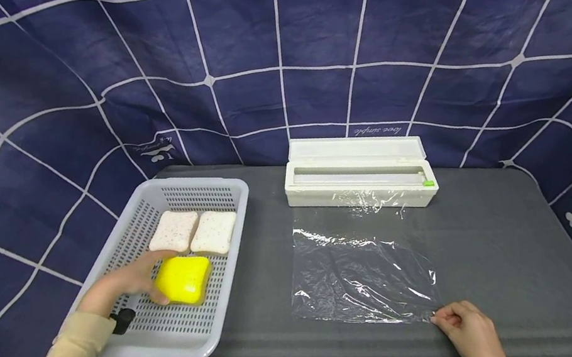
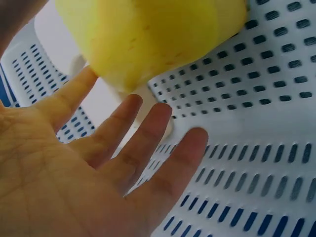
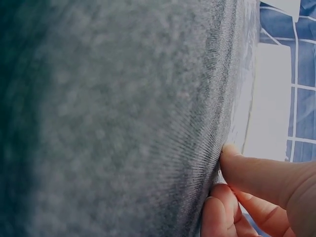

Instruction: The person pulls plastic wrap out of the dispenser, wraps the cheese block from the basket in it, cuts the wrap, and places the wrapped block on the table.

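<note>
My left hand (image 1: pixel 134 278) is inside the grey basket (image 1: pixel 226 278), thumb and fingers spread on either side of a yellow bread-shaped block (image 1: pixel 184 279). In the left wrist view the fingers (image 2: pixel 160 121) are nearly straight, and the index fingertip meets the underside of the yellow block (image 2: pixel 148 39). Two white, speckled bread-shaped slices (image 1: pixel 173 231) lie beyond it. My right hand (image 1: pixel 469 328) pinches the near right corner of a clear plastic film sheet (image 1: pixel 362 283) between thumb and fingertips. From there the film stretches back to a white dispenser box (image 1: pixel 363 190).
The dispenser's lid (image 1: pixel 355 147) stands raised at the back, and a green slider (image 1: pixel 428 183) sits at its right end. A dark grey cloth (image 1: pixel 509 241) covers the table. Navy gridded curtains (image 1: pixel 322 25) enclose the back and sides.
</note>
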A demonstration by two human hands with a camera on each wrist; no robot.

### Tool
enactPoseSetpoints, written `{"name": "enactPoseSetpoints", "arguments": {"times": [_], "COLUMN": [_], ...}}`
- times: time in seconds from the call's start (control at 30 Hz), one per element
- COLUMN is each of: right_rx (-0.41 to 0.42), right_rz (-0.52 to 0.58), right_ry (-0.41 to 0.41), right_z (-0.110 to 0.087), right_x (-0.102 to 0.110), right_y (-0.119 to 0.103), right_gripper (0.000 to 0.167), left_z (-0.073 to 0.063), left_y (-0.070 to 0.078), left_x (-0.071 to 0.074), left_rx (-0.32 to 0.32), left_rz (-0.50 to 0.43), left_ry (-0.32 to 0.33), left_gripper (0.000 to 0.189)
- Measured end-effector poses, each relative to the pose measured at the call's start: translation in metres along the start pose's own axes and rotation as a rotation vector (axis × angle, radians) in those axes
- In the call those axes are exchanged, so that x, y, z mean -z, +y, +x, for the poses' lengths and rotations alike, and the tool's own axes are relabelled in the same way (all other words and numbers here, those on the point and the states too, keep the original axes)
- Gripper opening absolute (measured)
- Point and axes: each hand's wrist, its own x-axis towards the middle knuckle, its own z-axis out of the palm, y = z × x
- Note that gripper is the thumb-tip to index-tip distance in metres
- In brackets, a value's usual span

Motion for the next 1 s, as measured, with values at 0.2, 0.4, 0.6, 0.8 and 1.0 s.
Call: {"name": "enactPoseSetpoints", "arguments": {"times": [0.2,0.4,0.6,0.8,1.0], "right_rx": [-0.008,0.009,0.000,-0.016,-0.020], "right_rz": [-0.005,0.008,0.005,0.003,0.008], "right_ry": [0.006,0.034,0.035,0.028,0.027], "right_z": [0.0018,0.0040,0.0059,0.0065,0.0066], "right_x": [-0.0003,-0.0016,-0.0009,-0.0004,-0.0013], "right_y": [0.0004,-0.0004,-0.0024,-0.0027,-0.0021], "right_gripper": [0.023,0.024,0.024,0.024,0.024], "left_z": [0.0016,0.0020,0.0021,0.0036,0.0003], "left_y": [-0.0060,-0.0072,-0.0050,-0.0080,-0.0075], "left_x": [-0.0055,-0.0072,-0.0084,-0.0104,-0.0087], "left_rx": [-0.006,-0.020,-0.059,-0.084,-0.073], "left_rz": [-0.028,-0.024,-0.020,-0.032,-0.030], "left_ry": [0.002,-0.007,0.002,0.026,0.058], "left_gripper": [0.107,0.109,0.107,0.102,0.095]}}
